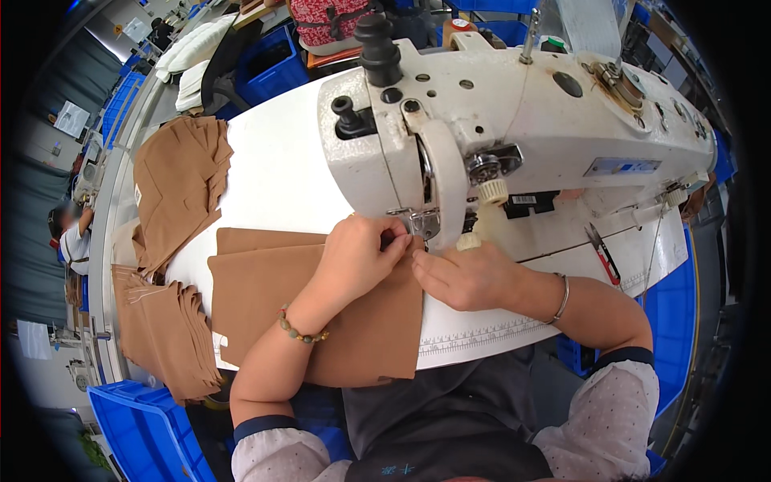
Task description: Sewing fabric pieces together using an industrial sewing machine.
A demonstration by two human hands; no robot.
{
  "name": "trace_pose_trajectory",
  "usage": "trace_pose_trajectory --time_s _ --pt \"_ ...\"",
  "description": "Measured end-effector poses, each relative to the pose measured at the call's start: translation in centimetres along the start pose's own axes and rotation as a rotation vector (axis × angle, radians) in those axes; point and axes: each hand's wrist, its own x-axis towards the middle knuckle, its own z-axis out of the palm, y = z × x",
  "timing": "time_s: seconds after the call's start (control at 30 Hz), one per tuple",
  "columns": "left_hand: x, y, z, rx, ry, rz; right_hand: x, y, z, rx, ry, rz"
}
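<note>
1. Brown cloth [321,313] lies flat on the white table [273,177], under both hands, its far edge up at the needle area of the sewing machine [514,120].
2. L hand [357,253] rests on the cloth, fingers curled, tips pinching at the cloth edge right beside the presser foot [422,225]. Can't tell if anything else is in the pinch.
3. R hand [462,277] sits just right of the L one, fingers bent, tips touching the same cloth edge; thumb and L fingertips nearly meet.
4. L wrist has a bead bracelet [303,331]; R wrist has a thin metal bangle [560,299].
5. Cloth is several layers: a second brown layer shows past the top-left edge, a bit offset. Near edge hangs over the table front toward the person's lap.
6. Ruler markings run along the table's front edge, right of the cloth.
7. Machine head is white and scuffed, w/ a black knob [377,44] on top and a cream dial [494,191] on the face above the R hand.
8. Red-handled snips [602,253] lie on the table, right of the R forearm, well apart from the hands.
9. Left of the table: a stack of brown pieces [181,181] at the far-left corner, another stack [165,325] lower, spilling off the edge.
10. Blue bins: one [148,430] at lower left below the stack, one [273,64] behind the table.
11. Another person [72,233] sits at far left, well apart.
</note>
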Motion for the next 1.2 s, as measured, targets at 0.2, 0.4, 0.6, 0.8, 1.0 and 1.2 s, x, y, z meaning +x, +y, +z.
trace_pose_trajectory --time_s 0.2,0.4,0.6,0.8,1.0,1.2 --pt "0.3 0.2 0.0 -0.040 -0.030 0.001 0.0 -0.3 0.2 -0.041 0.006 0.070" --pt "0.2 0.5 -0.2 0.048 -0.061 -0.039 -0.1 -1.1 0.4 -0.068 -0.058 0.095" --pt "0.2 0.6 -0.1 0.101 -0.055 -0.054 0.0 -1.1 0.0 -0.056 -0.068 0.108" --pt "0.1 0.4 -0.6 -0.065 -0.107 -0.037 -0.1 -1.1 0.2 -0.044 -0.041 0.116" --pt "0.0 0.0 -0.3 -0.105 -0.068 -0.065 0.0 -1.2 0.3 -0.045 -0.038 0.126" --pt "0.3 0.4 -0.4 0.010 -0.098 -0.062 -0.1 -1.3 0.5 -0.025 -0.048 0.136"
